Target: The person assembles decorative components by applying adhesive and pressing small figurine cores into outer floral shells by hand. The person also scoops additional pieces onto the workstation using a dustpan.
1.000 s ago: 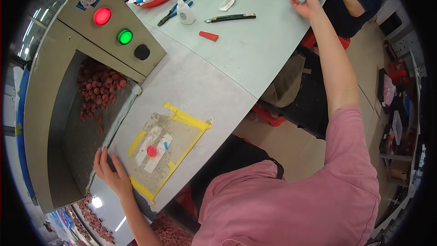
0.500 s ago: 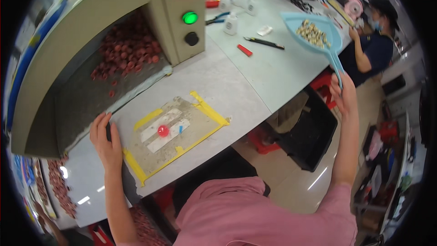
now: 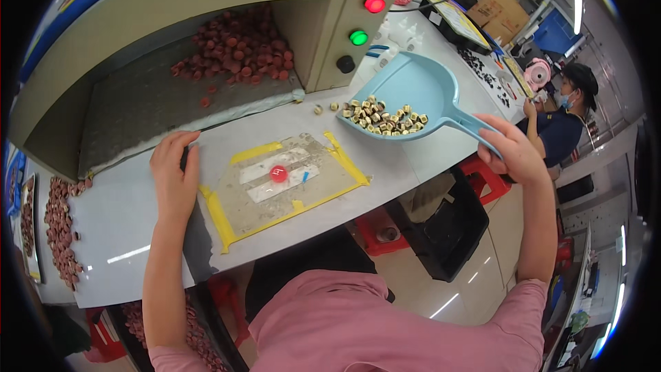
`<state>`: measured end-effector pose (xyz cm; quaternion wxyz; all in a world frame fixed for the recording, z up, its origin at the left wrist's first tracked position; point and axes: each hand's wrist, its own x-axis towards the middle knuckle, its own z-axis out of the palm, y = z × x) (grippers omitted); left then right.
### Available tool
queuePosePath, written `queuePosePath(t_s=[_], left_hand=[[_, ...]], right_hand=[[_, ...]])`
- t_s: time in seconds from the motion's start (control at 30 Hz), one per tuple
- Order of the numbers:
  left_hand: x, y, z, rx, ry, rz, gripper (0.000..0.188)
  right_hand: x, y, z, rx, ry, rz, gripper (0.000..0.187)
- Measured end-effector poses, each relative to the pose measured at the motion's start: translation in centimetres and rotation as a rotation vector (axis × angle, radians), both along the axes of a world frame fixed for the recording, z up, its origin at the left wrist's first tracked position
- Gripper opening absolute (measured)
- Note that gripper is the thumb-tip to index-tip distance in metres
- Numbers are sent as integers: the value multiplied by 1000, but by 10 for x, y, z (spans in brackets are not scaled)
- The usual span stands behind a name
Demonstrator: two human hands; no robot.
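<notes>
My right hand (image 3: 513, 148) is closed round the handle of a light blue dustpan (image 3: 420, 83), held over the table beside the machine. Small gold-and-dark metal pieces (image 3: 385, 120) are heaped along its front lip. Two similar loose pieces (image 3: 326, 108) lie on the table just past that lip. My left hand (image 3: 173, 169) rests at the machine's front edge, thumb apart from the curved fingers. Something dark shows between thumb and fingers; I cannot make out what. Between my hands, a yellow-taped work patch (image 3: 268, 210) bears a round red piece (image 3: 278, 173) and a small blue bit (image 3: 306, 176).
The machine (image 3: 330, 27) has an arched opening with a heap of reddish caps (image 3: 241, 52) inside. More reddish pieces (image 3: 60, 234) lie at the far left. A black bin (image 3: 441, 227) and red stools are below the table's right edge. A co-worker (image 3: 568, 114) sits at the right.
My right hand has brought the dustpan leftward to the machine's corner. The metal pieces have slid to its lip, and two now lie on the table. The view has shifted too.
</notes>
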<state>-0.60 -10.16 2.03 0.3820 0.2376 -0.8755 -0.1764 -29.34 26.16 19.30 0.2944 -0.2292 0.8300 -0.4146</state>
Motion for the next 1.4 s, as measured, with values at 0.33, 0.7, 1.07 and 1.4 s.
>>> queuePosePath(t_s=[0.33, 0.7, 1.07, 1.4], left_hand=[[10, -8, -3, 43, 1, -20, 19], [-3, -3, -1, 75, -26, -14, 17], [-73, 30, 36, 287, -388, -311, 37], [-189, 52, 8, 302, -273, -415, 24]], right_hand=[[26, -65, 79, 305, 328, 185, 33], [-13, 43, 38, -3, 400, -47, 31], [-160, 157, -116, -629, -52, -635, 23], [-195, 99, -126, -139, 1202, -577, 34]])
